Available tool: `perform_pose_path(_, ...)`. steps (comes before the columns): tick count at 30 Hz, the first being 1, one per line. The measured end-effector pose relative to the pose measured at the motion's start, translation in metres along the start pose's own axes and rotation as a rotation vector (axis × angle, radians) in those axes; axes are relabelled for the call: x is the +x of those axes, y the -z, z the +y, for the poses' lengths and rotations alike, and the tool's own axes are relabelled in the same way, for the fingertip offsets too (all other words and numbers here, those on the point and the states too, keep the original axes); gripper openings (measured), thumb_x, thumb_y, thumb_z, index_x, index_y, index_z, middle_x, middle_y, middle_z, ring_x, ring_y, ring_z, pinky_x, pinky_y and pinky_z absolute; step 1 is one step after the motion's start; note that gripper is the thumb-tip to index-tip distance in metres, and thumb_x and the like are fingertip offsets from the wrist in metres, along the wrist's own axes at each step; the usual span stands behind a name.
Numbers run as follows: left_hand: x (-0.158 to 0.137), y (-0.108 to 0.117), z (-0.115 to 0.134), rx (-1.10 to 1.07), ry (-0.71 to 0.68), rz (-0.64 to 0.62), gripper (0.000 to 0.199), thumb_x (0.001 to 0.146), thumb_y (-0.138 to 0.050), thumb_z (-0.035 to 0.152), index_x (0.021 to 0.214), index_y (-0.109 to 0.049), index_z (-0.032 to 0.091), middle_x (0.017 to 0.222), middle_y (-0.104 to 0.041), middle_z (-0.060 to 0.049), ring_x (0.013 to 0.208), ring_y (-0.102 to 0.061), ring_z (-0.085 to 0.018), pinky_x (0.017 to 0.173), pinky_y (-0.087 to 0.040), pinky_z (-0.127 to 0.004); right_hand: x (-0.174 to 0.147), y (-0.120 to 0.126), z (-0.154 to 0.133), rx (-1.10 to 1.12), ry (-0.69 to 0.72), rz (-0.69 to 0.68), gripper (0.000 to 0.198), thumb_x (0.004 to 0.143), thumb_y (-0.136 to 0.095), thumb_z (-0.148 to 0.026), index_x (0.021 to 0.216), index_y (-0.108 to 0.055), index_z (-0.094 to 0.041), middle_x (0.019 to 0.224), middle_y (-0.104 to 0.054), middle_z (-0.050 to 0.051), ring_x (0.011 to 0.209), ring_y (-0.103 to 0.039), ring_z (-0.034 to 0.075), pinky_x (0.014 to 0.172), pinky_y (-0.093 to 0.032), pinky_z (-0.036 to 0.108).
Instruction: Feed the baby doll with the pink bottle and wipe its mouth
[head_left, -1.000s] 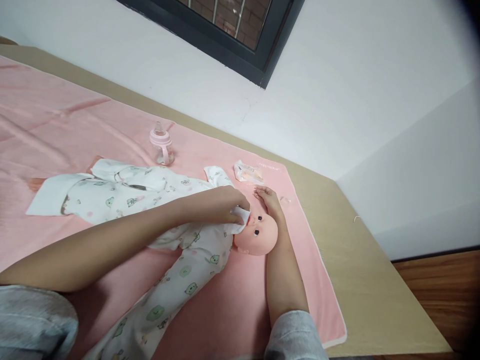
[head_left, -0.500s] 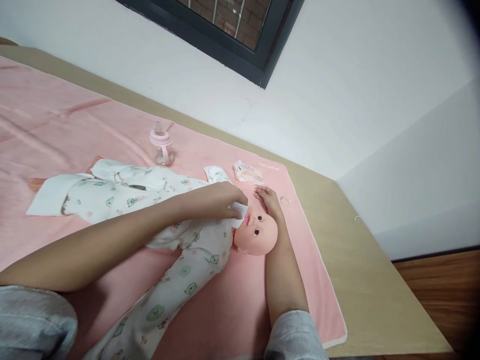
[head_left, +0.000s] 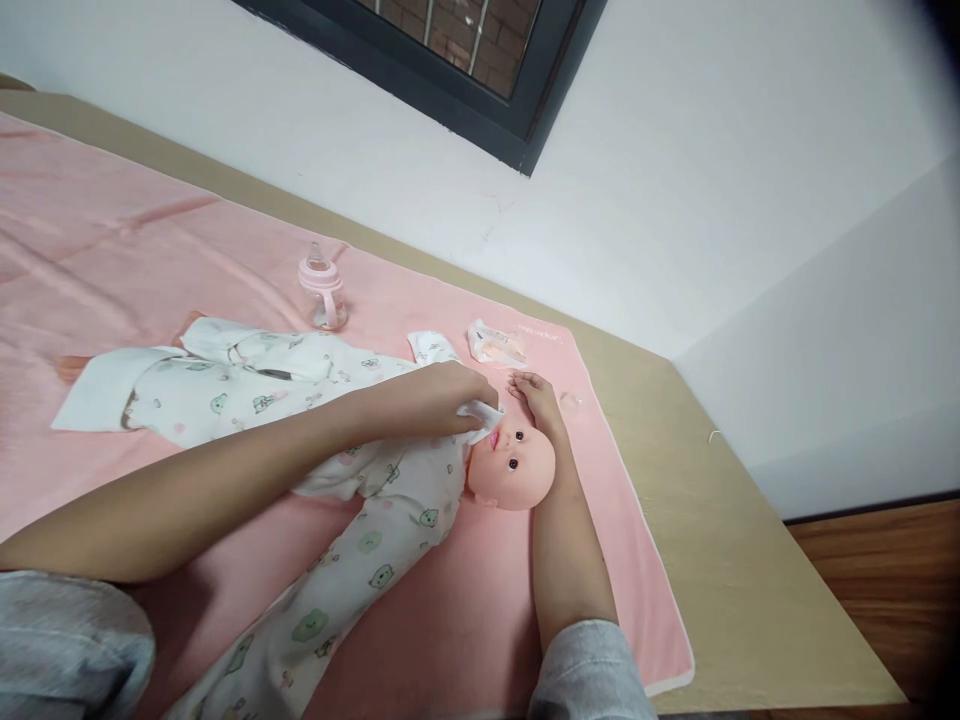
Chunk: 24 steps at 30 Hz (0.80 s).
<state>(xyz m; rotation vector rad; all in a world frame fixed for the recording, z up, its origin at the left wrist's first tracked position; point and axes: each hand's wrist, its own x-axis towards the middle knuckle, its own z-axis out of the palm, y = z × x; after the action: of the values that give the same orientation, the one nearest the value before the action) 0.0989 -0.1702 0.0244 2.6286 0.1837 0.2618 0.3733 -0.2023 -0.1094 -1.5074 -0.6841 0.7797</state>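
A bald baby doll (head_left: 517, 470) lies on its back in white pajamas (head_left: 360, 375) printed with green animals. My left hand (head_left: 454, 395) reaches across its chest, fingers pinched on a white wipe (head_left: 484, 412), which is by the doll's mouth and chin. Beyond the doll's head my right hand (head_left: 535, 395) rests palm down on the pink blanket (head_left: 442, 620), fingers stretched out and holding nothing. The right forearm runs along the top of the head. Close to those fingertips lies a small, crumpled-looking plastic packet (head_left: 496, 345).
A baby bottle (head_left: 322, 290) with a pink collar and handle stands beyond the doll's legs. A small clear object (head_left: 571, 399) lies right of my right hand. The wooden tabletop (head_left: 720, 560) shows around the blanket, with a white wall (head_left: 600, 230) behind.
My left hand has shifted the wipe slightly, and it now looks more folded near the doll's mouth. The right hand and the doll stay where they were.
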Motion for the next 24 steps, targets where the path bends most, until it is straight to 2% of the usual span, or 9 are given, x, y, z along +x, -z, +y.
perform_pose_path(4,0.0019,-0.0025,-0.002,0.028,0.004,0.001,0.016,0.084,-0.057,0.013,0.091,-0.071,0.018,0.088,-0.072,0.0,0.079,-0.063,-0.016,0.066,-0.037,-0.024,-0.0005,-0.0005,-0.0002,-0.001,0.003,0.003,0.008,0.078,-0.065,-0.015,0.085,-0.068,-0.016,0.08,-0.071,0.001,0.074,-0.066,0.011,0.092,-0.056,0.031)
perform_pose_path(11,0.004,-0.004,-0.0003,0.002,0.026,0.055,0.023,0.083,-0.059,0.006,0.096,-0.074,0.018,0.098,-0.074,-0.001,0.087,-0.066,-0.016,0.073,-0.041,-0.022,0.0009,-0.0003,0.001,0.011,-0.001,0.012,0.007,0.08,-0.063,-0.014,0.085,-0.068,-0.016,0.079,-0.071,0.001,0.074,-0.066,0.011,0.09,-0.056,0.029)
perform_pose_path(16,0.0053,-0.0062,-0.0022,-0.01,0.024,0.052,0.02,0.085,-0.06,0.01,0.095,-0.075,0.019,0.099,-0.074,-0.001,0.087,-0.067,-0.016,0.074,-0.042,-0.022,0.0013,-0.0006,0.0006,-0.014,0.001,0.021,0.006,0.079,-0.065,-0.014,0.084,-0.068,-0.016,0.081,-0.072,0.002,0.074,-0.066,0.011,0.091,-0.056,0.031)
perform_pose_path(24,0.0055,-0.006,-0.001,-0.004,0.023,0.072,0.027,0.081,-0.058,0.005,0.095,-0.077,0.02,0.097,-0.073,-0.001,0.084,-0.066,-0.015,0.073,-0.042,-0.021,0.0026,0.0002,0.0021,-0.021,0.017,0.011,0.009,0.075,-0.07,-0.019,0.083,-0.067,-0.017,0.081,-0.071,0.002,0.075,-0.066,0.012,0.091,-0.056,0.032)
